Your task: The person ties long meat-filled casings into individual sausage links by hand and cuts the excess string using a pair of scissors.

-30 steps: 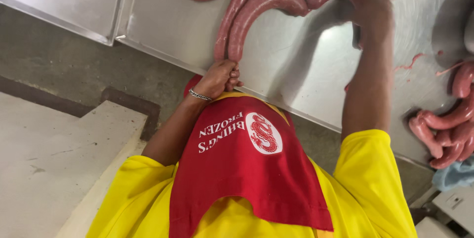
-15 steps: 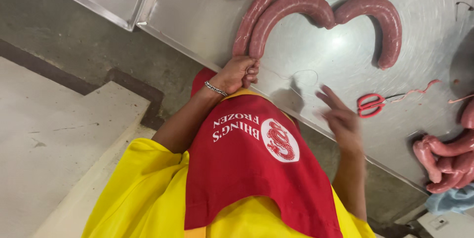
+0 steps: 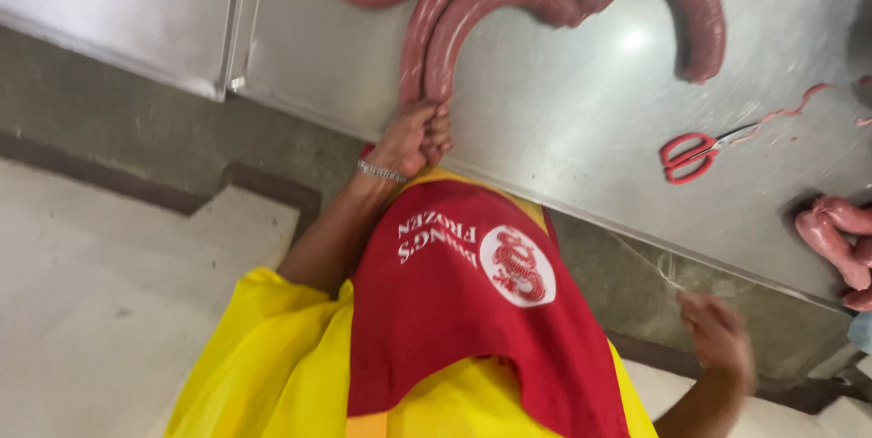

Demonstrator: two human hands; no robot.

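fingers [image 3: 434, 129] of left hand [image 3: 413, 140] grip sausage ends [image 3: 427, 84] | right hand [image 3: 718, 333] perhaps holds string [image 3: 658, 267]

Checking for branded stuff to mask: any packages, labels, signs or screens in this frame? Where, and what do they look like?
No packages, signs or screens.
Apron print: on the red apron over the yellow shirt, near the table edge; white lettering beside a round white badge holding a red dragon figure.
Nothing printed shows on the sausages or red-handled scissors.
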